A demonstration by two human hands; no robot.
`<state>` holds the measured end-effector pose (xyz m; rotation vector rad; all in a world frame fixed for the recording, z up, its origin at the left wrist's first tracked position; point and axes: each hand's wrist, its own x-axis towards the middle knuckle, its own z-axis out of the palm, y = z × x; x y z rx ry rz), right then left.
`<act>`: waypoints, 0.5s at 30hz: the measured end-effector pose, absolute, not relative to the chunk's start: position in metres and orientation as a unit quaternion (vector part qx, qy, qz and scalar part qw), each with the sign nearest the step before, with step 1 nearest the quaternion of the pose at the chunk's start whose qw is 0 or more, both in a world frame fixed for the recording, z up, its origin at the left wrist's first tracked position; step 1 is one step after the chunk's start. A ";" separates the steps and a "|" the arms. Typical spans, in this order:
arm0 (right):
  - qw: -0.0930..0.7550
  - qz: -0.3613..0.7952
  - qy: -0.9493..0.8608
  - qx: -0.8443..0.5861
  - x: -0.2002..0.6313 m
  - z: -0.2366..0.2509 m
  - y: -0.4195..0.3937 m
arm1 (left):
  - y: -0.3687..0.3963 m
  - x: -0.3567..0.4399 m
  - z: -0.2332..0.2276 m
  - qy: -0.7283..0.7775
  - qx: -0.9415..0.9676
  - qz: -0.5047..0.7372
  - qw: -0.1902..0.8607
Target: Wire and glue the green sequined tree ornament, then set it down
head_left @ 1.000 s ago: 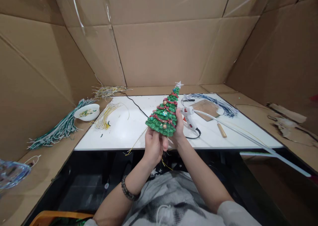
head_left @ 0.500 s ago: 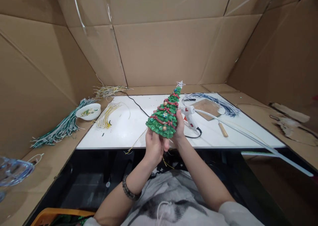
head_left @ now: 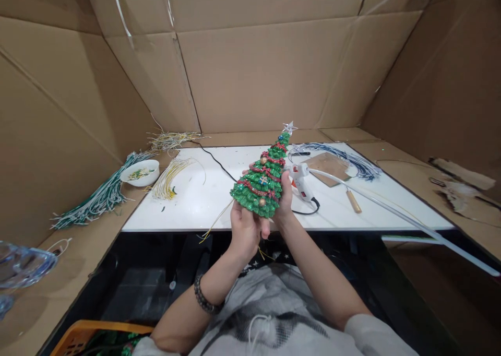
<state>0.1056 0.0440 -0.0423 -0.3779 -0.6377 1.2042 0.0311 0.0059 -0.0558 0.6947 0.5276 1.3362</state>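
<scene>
Basically both hands grip a small Christmas tree [head_left: 260, 181] by its wide bottom, held up in the air over the near edge of the table [head_left: 203, 210], tip leaning away and to the right. Left hand [head_left: 245, 230] has its fingers [head_left: 263, 229] curled shut under the base; right hand [head_left: 285, 199] has its fingers pressed to the right side of the lowest tiers, thumb up along the edge. Star [head_left: 289, 127] on top looks thin, likely snaps easily. Tree surface is bumpy, glittery, with red garland and small baubles stuck on; probably light and fairly stiff, not slippery, but the glued bits could pop off if squeezed. Best hold judged to be the base, as now, not the tip. Thin yellow strands hang below the base.

Beyond the hands: a glue gun [head_left: 302, 181] lies on the table just behind the right hand, cord trailing. Yellow wires [head_left: 170, 177] lie to the left, a white bowl [head_left: 140, 172] beside them, green wires [head_left: 97, 199] further left, blue wires [head_left: 344, 157] at the far right.
</scene>
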 end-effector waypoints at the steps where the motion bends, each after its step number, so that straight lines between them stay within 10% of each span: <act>1: 0.762 0.549 -0.297 -0.172 0.105 -0.042 0.044 | 0.005 0.031 -0.055 0.236 0.312 0.600 0.697; 15: 0.751 0.559 -0.309 -0.169 0.108 -0.046 0.044 | 0.002 0.032 -0.055 0.238 0.311 0.614 0.685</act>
